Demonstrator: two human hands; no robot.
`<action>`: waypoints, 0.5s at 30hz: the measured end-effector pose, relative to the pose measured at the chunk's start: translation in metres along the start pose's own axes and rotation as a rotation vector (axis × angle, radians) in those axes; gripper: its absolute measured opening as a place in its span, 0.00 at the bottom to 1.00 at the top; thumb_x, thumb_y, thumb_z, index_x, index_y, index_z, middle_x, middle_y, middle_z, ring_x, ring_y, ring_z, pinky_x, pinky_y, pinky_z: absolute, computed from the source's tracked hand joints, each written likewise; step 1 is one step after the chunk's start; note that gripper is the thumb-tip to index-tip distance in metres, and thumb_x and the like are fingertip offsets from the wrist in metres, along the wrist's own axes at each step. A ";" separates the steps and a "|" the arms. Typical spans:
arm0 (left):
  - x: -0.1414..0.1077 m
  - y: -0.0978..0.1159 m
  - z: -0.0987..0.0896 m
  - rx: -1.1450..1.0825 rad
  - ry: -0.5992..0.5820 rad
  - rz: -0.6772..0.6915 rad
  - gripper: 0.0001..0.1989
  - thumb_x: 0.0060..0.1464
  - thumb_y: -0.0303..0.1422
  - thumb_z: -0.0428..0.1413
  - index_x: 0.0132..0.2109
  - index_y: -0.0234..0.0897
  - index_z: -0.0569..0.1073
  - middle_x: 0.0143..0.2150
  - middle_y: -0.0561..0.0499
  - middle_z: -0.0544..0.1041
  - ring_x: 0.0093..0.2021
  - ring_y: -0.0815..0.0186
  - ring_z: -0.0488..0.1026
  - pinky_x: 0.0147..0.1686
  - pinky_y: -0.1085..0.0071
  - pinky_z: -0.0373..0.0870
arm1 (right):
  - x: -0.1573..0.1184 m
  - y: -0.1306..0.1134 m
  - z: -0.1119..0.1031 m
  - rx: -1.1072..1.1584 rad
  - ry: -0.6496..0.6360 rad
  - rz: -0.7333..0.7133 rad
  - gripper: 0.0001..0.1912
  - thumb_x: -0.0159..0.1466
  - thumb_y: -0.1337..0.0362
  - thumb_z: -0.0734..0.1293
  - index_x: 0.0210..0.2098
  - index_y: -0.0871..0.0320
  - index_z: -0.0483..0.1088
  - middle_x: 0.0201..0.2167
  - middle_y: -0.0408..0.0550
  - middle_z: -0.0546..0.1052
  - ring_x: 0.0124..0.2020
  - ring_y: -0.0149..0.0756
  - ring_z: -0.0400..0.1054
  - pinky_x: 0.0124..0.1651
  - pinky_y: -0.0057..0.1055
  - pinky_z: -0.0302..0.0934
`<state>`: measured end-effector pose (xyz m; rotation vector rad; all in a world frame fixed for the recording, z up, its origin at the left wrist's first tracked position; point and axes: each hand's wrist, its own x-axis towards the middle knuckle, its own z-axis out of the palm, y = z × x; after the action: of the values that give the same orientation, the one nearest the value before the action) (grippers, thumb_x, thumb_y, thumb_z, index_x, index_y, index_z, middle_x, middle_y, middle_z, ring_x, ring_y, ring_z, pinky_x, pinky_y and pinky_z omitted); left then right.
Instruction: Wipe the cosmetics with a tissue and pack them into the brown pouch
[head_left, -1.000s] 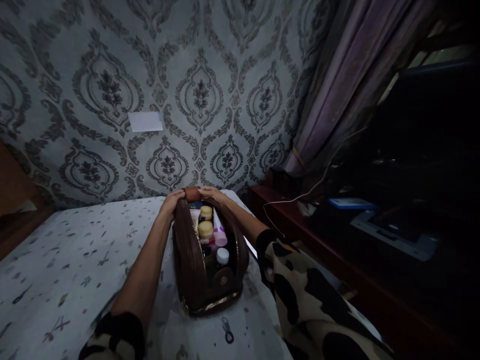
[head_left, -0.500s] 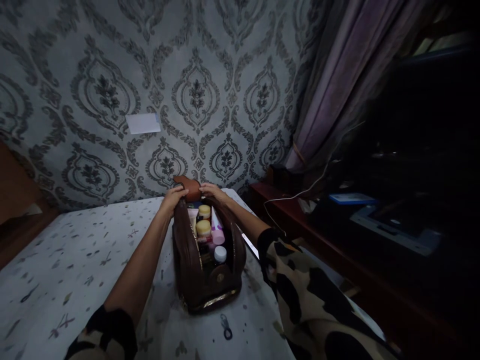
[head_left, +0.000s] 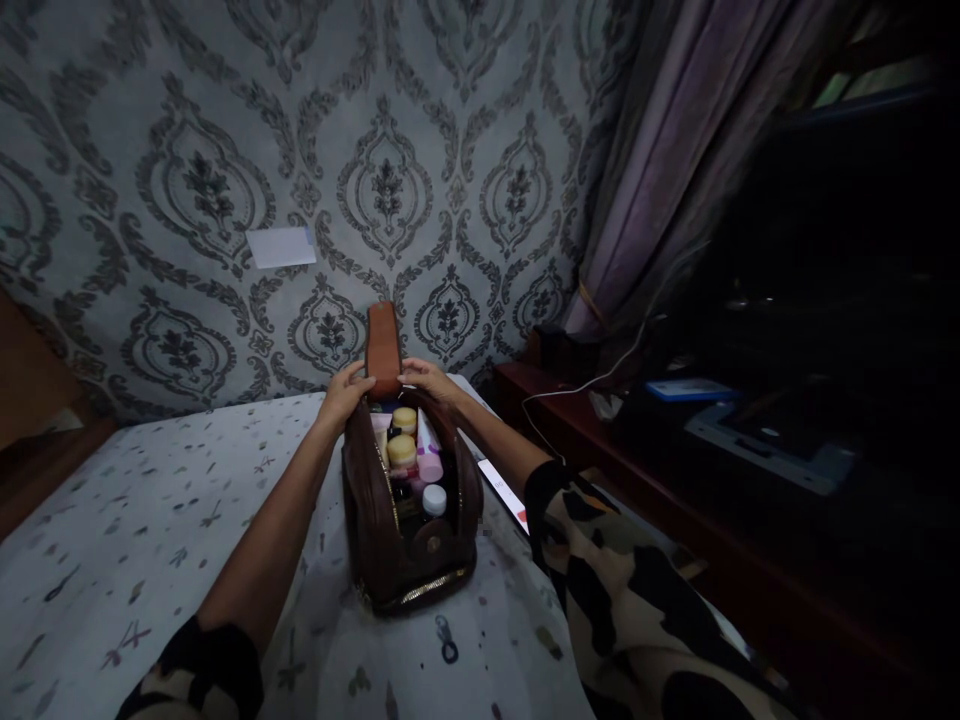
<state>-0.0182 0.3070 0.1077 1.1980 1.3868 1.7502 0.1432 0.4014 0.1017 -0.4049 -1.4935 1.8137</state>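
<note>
A dark brown zipped bag [head_left: 367, 530] stands unzipped on a white patterned cloth. Inside it are jars with yellowish lids [head_left: 402, 450], a white and pink tube [head_left: 428, 450] and a bottle with a white cap [head_left: 434, 500]. A tan leather strap [head_left: 383, 345] rises upright at the bag's far end. My left hand [head_left: 346, 392] grips the far left corner of the bag, beside the strap's base. On the other side of the strap, my right hand [head_left: 427, 378] grips the far right corner.
A phone with a lit screen [head_left: 504, 492] lies right of the bag. Farther right is a dark red wooden edge [head_left: 525, 400] with a white cable [head_left: 600, 380] and a blue item [head_left: 690, 388]. A patterned wall and a purple curtain [head_left: 637, 180] rise behind.
The tan strap, folded over between my hands before, now stands straight up. Both hands remain at the bag's far end. More of the phone shows.
</note>
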 end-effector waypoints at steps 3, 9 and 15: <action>-0.003 0.003 0.002 0.011 -0.010 0.030 0.26 0.38 0.33 0.63 0.49 0.35 0.75 0.25 0.55 0.75 0.30 0.64 0.73 0.36 0.70 0.69 | -0.004 -0.004 0.003 -0.011 0.003 -0.025 0.19 0.45 0.65 0.75 0.35 0.54 0.67 0.28 0.36 0.77 0.30 0.32 0.72 0.37 0.28 0.65; -0.009 0.011 0.006 0.044 -0.064 0.079 0.17 0.39 0.33 0.63 0.40 0.36 0.77 0.28 0.53 0.77 0.31 0.63 0.74 0.35 0.70 0.70 | -0.013 -0.008 0.010 -0.055 -0.017 -0.067 0.19 0.47 0.61 0.75 0.37 0.54 0.70 0.28 0.39 0.79 0.28 0.33 0.71 0.34 0.28 0.64; -0.018 0.019 0.008 0.058 -0.064 0.089 0.14 0.37 0.30 0.63 0.37 0.36 0.77 0.28 0.53 0.78 0.34 0.61 0.75 0.37 0.69 0.71 | -0.021 -0.010 0.008 -0.108 0.008 -0.156 0.15 0.45 0.64 0.76 0.31 0.55 0.70 0.28 0.39 0.78 0.33 0.33 0.71 0.42 0.28 0.65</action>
<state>-0.0015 0.2892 0.1214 1.3540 1.3743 1.7266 0.1555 0.3814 0.1084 -0.3374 -1.5772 1.6138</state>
